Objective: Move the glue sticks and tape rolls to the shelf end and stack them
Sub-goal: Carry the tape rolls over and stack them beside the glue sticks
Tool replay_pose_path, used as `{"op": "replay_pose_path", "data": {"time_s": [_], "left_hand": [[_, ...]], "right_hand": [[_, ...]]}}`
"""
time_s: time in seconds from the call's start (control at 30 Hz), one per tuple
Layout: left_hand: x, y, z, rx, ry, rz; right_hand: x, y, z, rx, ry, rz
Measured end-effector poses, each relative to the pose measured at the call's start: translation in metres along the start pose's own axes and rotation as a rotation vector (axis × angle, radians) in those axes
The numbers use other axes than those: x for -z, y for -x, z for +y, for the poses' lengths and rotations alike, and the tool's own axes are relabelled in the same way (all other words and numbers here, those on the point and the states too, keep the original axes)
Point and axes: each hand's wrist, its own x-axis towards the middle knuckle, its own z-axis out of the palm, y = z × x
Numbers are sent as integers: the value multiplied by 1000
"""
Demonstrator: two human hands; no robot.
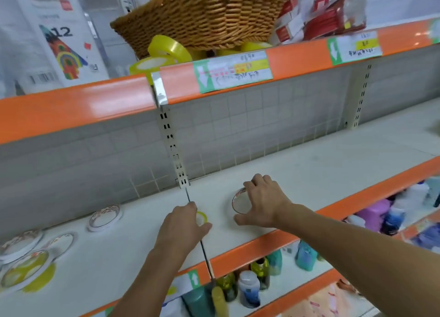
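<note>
A small yellow roll lay flat on the white shelf, just right of the seam between two shelf sections. Beside it, further right, a larger clear roll with a printed red-and-dark core also lay flat, its ring open upward. More clear rolls of the same print were scattered on the shelf's left part, blurred, one pile lying over a yellow roll.

The left hand reached in palm down, its fingers curled over the yellow roll and its thumb at the roll's near edge; it seemed to be pinching it, though the hand hid most of the roll. The right hand came in from the right, palm down, fingers bent over the clear roll's far rim and thumb stretched toward its near side, gripping it.

On the upper shelf a tilted wicker basket sat over fat yellow rolls.
</note>
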Motion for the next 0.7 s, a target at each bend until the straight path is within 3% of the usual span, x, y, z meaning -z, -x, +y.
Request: {"op": "replay_pose_path", "data": {"time_s": [0.7], "left_hand": [[-42, -102, 200, -346, 110, -59]], "right_hand": [[26, 11, 202, -313, -3, 50]]}}
